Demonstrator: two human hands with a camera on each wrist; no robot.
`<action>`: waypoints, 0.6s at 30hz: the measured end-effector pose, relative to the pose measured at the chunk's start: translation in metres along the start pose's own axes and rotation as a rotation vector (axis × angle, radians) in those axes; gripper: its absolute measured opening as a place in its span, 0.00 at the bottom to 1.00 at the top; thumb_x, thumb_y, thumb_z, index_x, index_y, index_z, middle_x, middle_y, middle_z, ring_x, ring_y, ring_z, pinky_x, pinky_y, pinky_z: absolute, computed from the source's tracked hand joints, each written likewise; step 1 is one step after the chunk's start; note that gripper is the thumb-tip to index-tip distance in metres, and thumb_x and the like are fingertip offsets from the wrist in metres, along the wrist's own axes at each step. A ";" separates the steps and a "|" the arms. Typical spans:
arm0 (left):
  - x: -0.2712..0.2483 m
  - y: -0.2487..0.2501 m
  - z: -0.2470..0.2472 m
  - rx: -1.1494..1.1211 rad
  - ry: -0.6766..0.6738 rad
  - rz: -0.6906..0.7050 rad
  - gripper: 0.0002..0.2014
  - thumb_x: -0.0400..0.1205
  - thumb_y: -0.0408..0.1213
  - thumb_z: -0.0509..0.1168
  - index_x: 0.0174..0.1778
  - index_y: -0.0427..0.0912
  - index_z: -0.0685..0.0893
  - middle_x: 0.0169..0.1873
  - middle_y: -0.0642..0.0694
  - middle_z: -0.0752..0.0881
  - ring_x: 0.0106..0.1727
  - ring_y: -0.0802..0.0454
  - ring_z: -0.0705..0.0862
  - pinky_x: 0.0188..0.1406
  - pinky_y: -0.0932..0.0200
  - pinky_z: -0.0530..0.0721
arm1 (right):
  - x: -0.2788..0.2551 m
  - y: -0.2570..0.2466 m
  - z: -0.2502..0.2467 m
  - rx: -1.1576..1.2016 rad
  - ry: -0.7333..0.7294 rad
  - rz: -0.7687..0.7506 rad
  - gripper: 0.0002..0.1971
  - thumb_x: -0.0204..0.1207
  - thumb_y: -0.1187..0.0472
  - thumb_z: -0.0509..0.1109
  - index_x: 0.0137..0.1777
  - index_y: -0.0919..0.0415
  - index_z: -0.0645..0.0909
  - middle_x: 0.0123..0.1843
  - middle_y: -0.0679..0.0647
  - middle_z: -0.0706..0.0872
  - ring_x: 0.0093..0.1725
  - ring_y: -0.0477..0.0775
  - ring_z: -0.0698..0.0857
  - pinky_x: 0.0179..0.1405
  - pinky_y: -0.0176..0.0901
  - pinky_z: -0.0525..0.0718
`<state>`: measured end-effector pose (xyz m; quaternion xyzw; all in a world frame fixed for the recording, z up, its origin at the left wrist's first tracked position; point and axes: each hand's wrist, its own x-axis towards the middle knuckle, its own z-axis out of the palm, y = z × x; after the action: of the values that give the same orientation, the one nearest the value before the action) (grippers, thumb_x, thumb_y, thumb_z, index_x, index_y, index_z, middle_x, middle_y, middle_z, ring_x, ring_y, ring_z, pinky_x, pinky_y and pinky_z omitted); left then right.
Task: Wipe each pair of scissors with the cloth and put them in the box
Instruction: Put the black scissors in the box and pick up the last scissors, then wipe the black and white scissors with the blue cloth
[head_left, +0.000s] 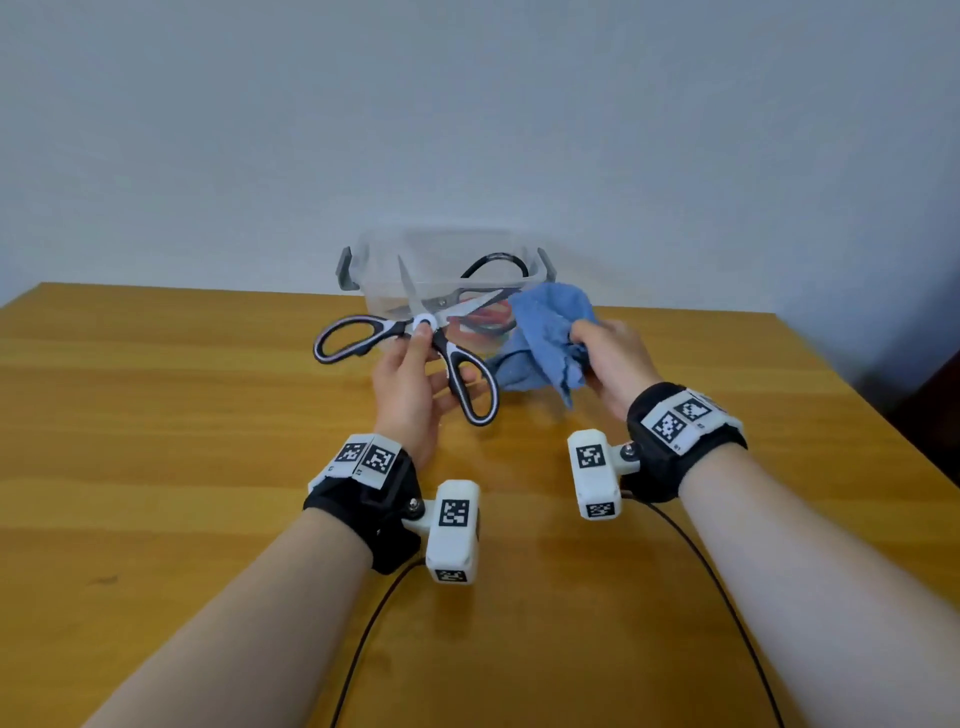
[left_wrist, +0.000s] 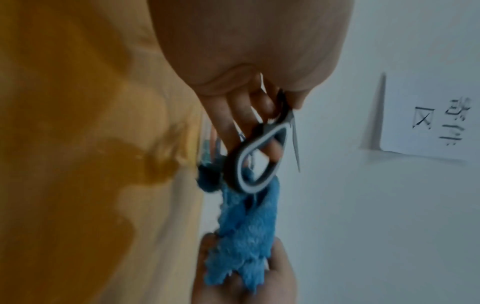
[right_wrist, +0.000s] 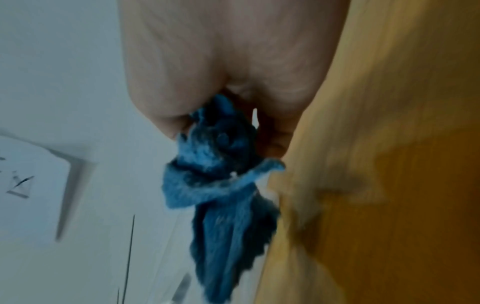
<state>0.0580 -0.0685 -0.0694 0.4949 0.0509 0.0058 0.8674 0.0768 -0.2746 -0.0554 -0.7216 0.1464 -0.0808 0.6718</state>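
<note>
Left hand (head_left: 410, 384) grips the opened scissors (head_left: 415, 338) at the pivot; blades point away, toward the box (head_left: 363, 270); right hand (head_left: 613, 358) clutches the cloth (head_left: 545, 332) just beside.

Plain indoor room, likely office or lab workspace. Bare pale grey-white wall (head_left: 467, 104); wooden table (head_left: 156, 415) pushed against it. Printed paper sign (left_wrist: 428, 123) with dark characters stuck on wall. Tracking-marker wristbands (head_left: 680, 421), cables suggest recording setup.
</note>
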 end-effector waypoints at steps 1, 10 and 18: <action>0.001 0.002 0.003 -0.012 -0.010 0.018 0.09 0.92 0.43 0.61 0.52 0.42 0.79 0.29 0.50 0.86 0.26 0.48 0.83 0.28 0.51 0.88 | -0.002 0.000 0.005 0.019 -0.061 -0.002 0.04 0.65 0.60 0.68 0.37 0.59 0.76 0.35 0.59 0.75 0.39 0.60 0.76 0.41 0.55 0.74; 0.011 -0.011 0.013 0.155 -0.124 0.041 0.13 0.93 0.46 0.59 0.54 0.38 0.78 0.31 0.47 0.85 0.20 0.48 0.77 0.17 0.57 0.79 | -0.013 0.009 0.033 0.359 -0.494 0.088 0.24 0.79 0.56 0.74 0.68 0.74 0.82 0.56 0.76 0.87 0.49 0.69 0.88 0.55 0.63 0.88; 0.016 -0.028 0.006 0.201 -0.145 0.042 0.13 0.92 0.43 0.62 0.49 0.35 0.78 0.34 0.48 0.88 0.18 0.48 0.76 0.14 0.61 0.74 | -0.001 0.029 0.038 0.443 -0.288 0.046 0.27 0.77 0.59 0.78 0.68 0.79 0.80 0.64 0.79 0.85 0.67 0.79 0.84 0.72 0.72 0.80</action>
<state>0.0731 -0.0871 -0.0920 0.5794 -0.0219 -0.0171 0.8146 0.0843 -0.2401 -0.0874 -0.5577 0.0443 0.0079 0.8288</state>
